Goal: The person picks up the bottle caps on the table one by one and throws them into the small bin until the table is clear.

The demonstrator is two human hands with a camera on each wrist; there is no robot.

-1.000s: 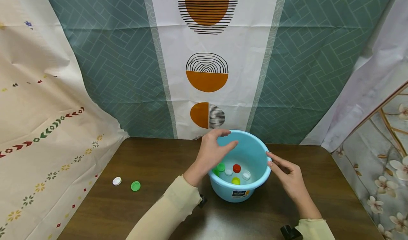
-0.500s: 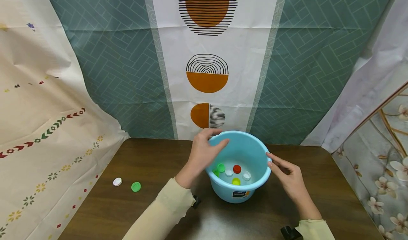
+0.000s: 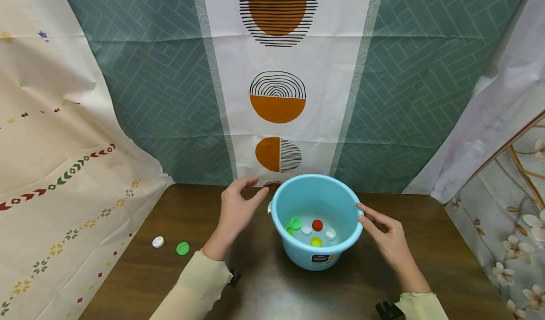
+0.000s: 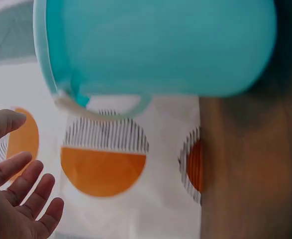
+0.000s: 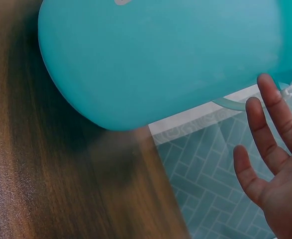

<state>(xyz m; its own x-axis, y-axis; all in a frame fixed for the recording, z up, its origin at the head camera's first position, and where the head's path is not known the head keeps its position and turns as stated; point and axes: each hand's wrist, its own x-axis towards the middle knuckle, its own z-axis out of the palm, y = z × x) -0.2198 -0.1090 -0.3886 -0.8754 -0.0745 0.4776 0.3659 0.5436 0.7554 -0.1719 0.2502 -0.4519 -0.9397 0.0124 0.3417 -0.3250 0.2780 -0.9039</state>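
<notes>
A light blue plastic bucket (image 3: 317, 192) stands upright on the table. Inside, on its floor, lie several bottle caps: a red cap (image 3: 317, 225), a yellow cap (image 3: 316, 242), green caps (image 3: 295, 223) and white caps (image 3: 329, 234). My right hand (image 3: 385, 237) holds the bucket's right rim with thumb and forefinger; in the right wrist view, the other fingers of the right hand (image 5: 280, 149) lie loosely by the outer wall. Left of the bucket and apart from it, my left hand (image 3: 236, 211) is in the air, fingers spread and holding nothing.
On the left of the brown wooden table (image 3: 140, 282) lie a white cap (image 3: 158, 242) and a green cap (image 3: 182, 248). Patterned cloth (image 3: 170, 98) hangs behind the table's far edge. The bucket's handle (image 4: 121, 114) hangs at the far side.
My left hand has moved left, from over the bucket's left rim to beside the bucket. The right hand stays at the right rim, and the caps have not moved.
</notes>
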